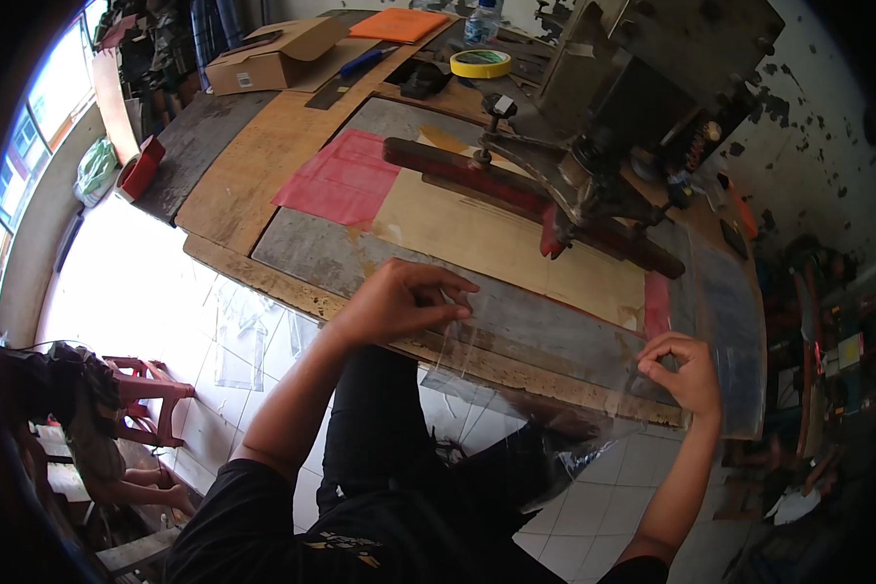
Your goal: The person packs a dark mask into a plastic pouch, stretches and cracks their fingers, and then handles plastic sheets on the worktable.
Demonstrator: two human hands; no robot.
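My left hand [399,304] pinches the upper left corner of a clear plastic sheet [467,365] at the front edge of the work table. On the other side, my right hand [683,373] has thumb and forefinger closed at the sheet's right end. The transparent sheet hangs between the hands, over the table's edge and above my lap; its outline is hard to make out. Beyond my hands lies a cream-coloured strip [477,230] with a pink sheet [336,177] at its left end. A dark red metal bar [516,192] of a machine stands over it.
The machine's large metal body [642,73] rises at the back right. Farther back are a cardboard box [273,60], yellow tape roll [480,64], orange sheet [399,25] and plastic bottle [482,21]. A red stool [151,394] and another person's legs [146,487] are at left.
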